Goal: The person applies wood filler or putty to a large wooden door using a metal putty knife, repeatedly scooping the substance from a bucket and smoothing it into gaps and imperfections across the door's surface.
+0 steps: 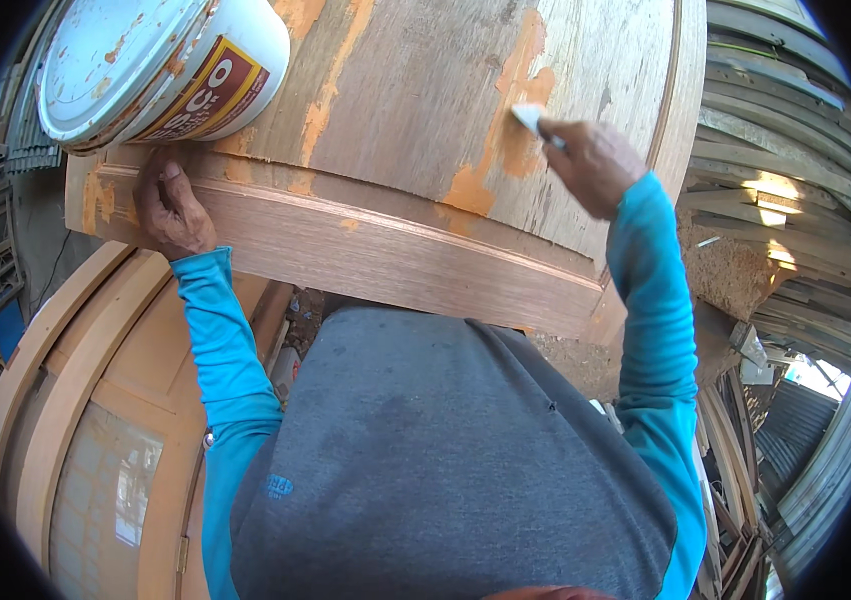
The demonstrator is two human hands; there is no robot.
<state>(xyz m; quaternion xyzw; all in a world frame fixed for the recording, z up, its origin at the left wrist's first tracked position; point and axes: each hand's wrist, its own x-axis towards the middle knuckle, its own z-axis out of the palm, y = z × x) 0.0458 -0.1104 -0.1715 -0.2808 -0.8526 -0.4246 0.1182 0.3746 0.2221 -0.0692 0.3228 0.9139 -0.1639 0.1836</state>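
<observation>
A putty knife (527, 118) is in my right hand (595, 165), its pale blade laid on an orange-brown filler patch (519, 150). Beneath it lies a wooden panel door (405, 130) with a raised panel and moulded frame. Other orange filler streaks (320, 120) run along the panel to the left. My left hand (177, 208) rests on the door's near frame at the left, close under a white lidded bucket (255, 75). Its fingers are curled, with the tips partly hidden; whatever they may hold cannot be made out.
The bucket lies tilted in view on the door's left end, filler smears on its lid. Another wooden door with glass (110, 470) and curved frame pieces (75, 390) stand at the lower left. Stacked wood strips (795, 150) line the right side, with corrugated sheets (835, 480) below.
</observation>
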